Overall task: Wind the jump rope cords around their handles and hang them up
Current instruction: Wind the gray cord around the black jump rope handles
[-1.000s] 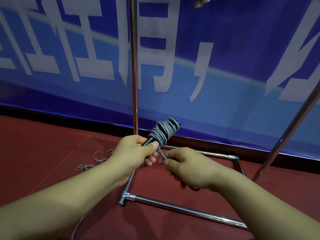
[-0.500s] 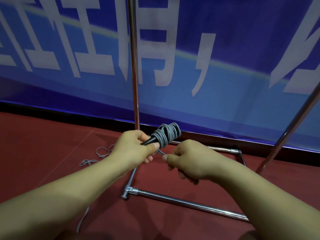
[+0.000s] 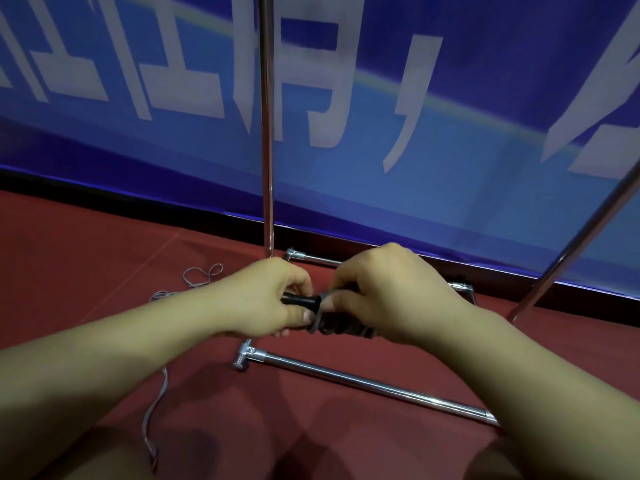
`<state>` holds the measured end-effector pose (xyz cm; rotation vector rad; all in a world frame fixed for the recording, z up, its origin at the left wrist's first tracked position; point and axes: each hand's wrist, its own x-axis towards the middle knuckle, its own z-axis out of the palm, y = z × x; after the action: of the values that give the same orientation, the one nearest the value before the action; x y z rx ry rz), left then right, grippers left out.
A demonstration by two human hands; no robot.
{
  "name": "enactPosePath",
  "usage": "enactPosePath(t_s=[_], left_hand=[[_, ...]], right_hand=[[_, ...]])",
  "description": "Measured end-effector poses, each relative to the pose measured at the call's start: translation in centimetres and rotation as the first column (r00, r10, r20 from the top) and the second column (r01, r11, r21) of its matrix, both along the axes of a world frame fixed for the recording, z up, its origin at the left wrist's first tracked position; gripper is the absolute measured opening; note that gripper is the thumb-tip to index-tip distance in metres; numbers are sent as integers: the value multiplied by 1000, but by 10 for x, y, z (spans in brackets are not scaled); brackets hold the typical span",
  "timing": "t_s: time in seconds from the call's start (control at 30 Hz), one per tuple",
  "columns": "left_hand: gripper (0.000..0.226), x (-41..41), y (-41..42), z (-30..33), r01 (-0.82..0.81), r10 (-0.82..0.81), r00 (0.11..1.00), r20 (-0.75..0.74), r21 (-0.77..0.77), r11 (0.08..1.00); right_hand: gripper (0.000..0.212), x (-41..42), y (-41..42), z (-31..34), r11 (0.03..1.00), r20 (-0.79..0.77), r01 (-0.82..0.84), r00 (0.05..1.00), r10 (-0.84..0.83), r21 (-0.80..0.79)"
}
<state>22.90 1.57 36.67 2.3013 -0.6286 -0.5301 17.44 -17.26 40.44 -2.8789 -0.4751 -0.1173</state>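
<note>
1. Change noted: half a second ago the wound bundle stood tilted up and exposed above the left hand (image 3: pixel 266 303), while the right hand (image 3: pixel 391 299) pinched a short tail of cord below it. The bundle now lies level between the hands, and the right hand has closed over the coils.
2. Grip state, left: fingers and thumb curled round the bare black end of the jump rope handle (image 3: pixel 298 301).
3. Grip state, right: fingers wrapped over the wound grey cord (image 3: pixel 343 325), covering most of it; thumb tip at the junction of handle and coils.
4. Judgement: winding of this rope appears complete or nearly so; the right hand seems to be tucking or tightening the last turn. Hanging is not yet done.
5. Location: the bundle is held in the air above the red floor (image 3: pixel 86 258), in front of the chrome rack's upright pole (image 3: pixel 266 133) and over its base bar (image 3: pixel 363 379).
6. Appearance: dark handle, grey coils stacked tightly; the end of the cord is hidden.
7. A second grey cord (image 3: pixel 202 274) lies loose on the floor at left, unwound.
</note>
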Motion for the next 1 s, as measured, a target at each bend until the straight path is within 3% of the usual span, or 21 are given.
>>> enactPosePath(t_s=[0.07, 0.17, 0.27, 0.43, 0.63, 0.8, 1.0], left_hand=[[8, -3, 1, 4, 97, -97, 995, -17, 25, 995], [20, -6, 1, 7, 142, -147, 985, -94, -58, 988], [8, -7, 1, 8, 48, -78, 983, -167, -177, 983], [5, -15, -8, 5, -133, 68, 962, -265, -236, 963], [32, -3, -4, 14, -439, 273, 879, -392, -435, 787], [16, -10, -7, 17, -586, 302, 785, -540, -489, 646], [21, -31, -39, 22, -503, 170, 802, -573, -494, 709]], right_hand=[[24, 1, 1, -4, 997, -10, 15, 1000, -14, 72], [28, 6, 5, -13, 983, -26, 66, 998, -63, 169], [32, 9, 2, -18, 924, -121, 198, 979, -166, 326], [30, 10, 2, -20, 923, -80, 187, 982, -170, 336], [30, 12, -5, -15, 863, -31, 293, 951, -308, 411], [32, 16, -21, -13, 695, 33, 397, 855, -517, 600], [32, 23, -6, -11, 506, 47, 374, 767, -640, 777]])
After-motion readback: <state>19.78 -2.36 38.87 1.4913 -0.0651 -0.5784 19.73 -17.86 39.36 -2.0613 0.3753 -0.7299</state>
